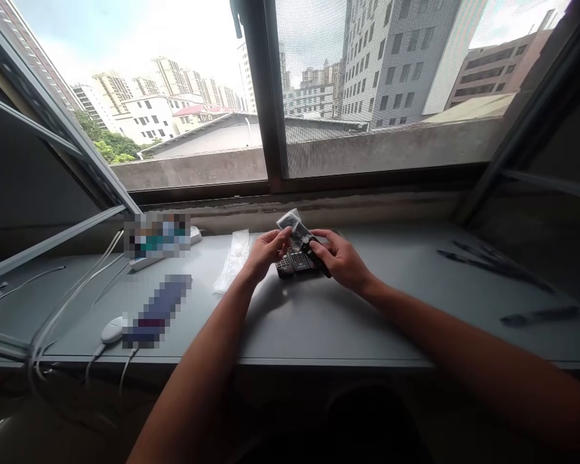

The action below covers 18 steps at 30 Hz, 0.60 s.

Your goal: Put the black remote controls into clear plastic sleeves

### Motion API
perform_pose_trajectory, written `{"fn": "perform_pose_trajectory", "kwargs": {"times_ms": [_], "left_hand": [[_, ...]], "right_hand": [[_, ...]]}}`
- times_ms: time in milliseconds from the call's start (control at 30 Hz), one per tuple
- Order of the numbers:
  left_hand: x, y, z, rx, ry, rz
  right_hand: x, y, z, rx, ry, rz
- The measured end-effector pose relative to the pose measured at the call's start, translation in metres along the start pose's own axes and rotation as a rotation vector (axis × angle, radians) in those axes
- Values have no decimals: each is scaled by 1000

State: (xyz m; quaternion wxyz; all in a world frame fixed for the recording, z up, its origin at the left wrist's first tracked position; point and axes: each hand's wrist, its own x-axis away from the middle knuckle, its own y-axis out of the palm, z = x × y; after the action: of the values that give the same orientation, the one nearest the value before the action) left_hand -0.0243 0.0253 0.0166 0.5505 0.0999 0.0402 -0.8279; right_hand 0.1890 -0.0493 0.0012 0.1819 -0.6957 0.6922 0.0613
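My right hand (341,258) is closed round a dark remote control (320,259), which is tilted, with its far end inside a clear plastic sleeve (297,233). The fingers of my left hand (269,252) pinch the sleeve at its left side. Below both hands, more black remote controls (298,262) lie side by side on the grey table (319,328); my hands partly hide them. Just left of my left hand, several clear plastic sleeves (232,259) lie flat on the table.
At the left are a white power strip (196,236), a blurred-out dark blue object (162,309), a white round charger (113,330) and loose cables (60,309). Dark pen-like items (493,267) lie at the right. A window frame (265,96) stands behind the table.
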Motion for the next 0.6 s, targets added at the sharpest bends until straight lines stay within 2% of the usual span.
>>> {"fn": "perform_pose_trajectory", "kwargs": {"times_ms": [433,533,600], "left_hand": [[9,1,5,-160,-130,-316],[9,1,7,-126,-142,-318],[7,1,6,-44,-148,-249]], "right_hand": [[3,2,-12,-55,62,7],[2,2,-11,-40,48,-15],[2,2,-10,-33,40,-29]]}}
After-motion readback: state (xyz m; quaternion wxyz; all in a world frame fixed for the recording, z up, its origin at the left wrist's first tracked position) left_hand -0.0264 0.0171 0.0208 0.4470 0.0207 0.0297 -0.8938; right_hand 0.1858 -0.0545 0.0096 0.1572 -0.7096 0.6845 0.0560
